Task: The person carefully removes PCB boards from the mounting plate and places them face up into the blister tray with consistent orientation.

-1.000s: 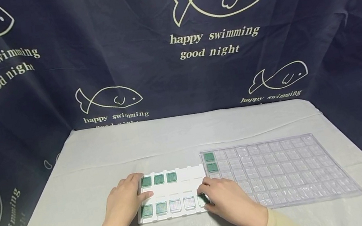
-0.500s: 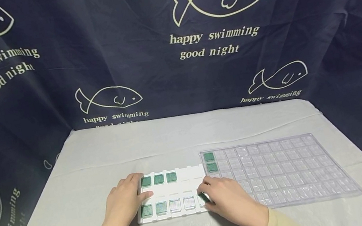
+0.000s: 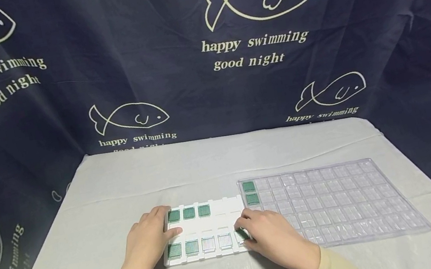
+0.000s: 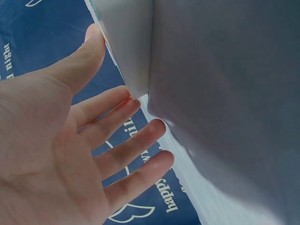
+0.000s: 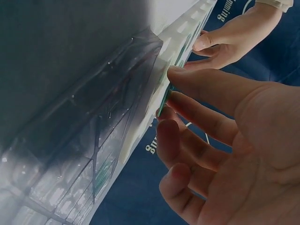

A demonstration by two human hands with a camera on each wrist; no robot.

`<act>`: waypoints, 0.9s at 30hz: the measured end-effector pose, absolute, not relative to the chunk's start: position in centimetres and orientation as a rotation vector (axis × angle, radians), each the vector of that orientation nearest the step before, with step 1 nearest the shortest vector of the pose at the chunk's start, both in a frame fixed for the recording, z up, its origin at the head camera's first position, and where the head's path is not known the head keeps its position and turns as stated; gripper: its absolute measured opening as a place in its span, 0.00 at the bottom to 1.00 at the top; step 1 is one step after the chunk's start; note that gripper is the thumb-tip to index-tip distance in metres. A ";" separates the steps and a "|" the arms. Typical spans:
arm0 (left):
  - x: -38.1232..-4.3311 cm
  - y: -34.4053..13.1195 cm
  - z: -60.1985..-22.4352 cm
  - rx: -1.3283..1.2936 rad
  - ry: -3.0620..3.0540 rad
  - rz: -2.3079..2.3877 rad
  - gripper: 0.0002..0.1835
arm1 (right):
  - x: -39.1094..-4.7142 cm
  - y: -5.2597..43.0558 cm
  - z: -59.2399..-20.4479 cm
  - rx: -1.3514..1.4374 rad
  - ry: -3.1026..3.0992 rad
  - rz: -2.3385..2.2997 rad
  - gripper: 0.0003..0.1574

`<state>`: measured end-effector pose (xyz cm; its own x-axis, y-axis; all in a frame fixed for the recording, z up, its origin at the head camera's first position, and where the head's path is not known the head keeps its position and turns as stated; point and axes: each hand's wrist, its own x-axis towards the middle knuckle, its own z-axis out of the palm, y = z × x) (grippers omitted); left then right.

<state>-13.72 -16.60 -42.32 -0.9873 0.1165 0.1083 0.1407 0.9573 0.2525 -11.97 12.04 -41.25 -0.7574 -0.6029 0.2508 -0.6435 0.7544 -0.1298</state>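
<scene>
My left hand rests at the left end of a white slotted tray, thumb on top and fingers along its edge. In the left wrist view its fingers are spread and nearly straight, the fingertips at the tray's corner. At the tray's near right slot, my right hand pinches a small green circuit board between thumb and fingers. The right wrist view shows this board tilted and seen edge-on; its lower edge is partly hidden. More green circuit boards sit in the near row and far row.
Right of the white tray lies a clear plastic tray with a grid of compartments. Two green boards occupy its left column. Both trays lie on a white-covered table, with a dark blue fish-print curtain behind.
Both hands stay almost in place. The board in my right hand shifts its tilt slightly at the near right slot.
</scene>
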 end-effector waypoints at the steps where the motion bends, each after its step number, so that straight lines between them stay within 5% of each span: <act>1: -13.7 -16.6 -42.3 -0.198 -3.016 -0.400 0.33 | -12.0 12.0 -41.3 0.991 -2.760 0.311 0.20; 27: -13.6 -16.6 -42.3 -0.201 -3.003 -0.389 0.33 | -12.7 12.7 -40.5 0.931 -2.794 0.298 0.20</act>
<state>-13.60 -16.63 -42.30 -0.9856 0.1168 0.1225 0.1441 0.9585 0.2459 -12.74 12.69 -40.51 -0.7873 -0.5708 0.2333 -0.6071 0.7836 -0.1316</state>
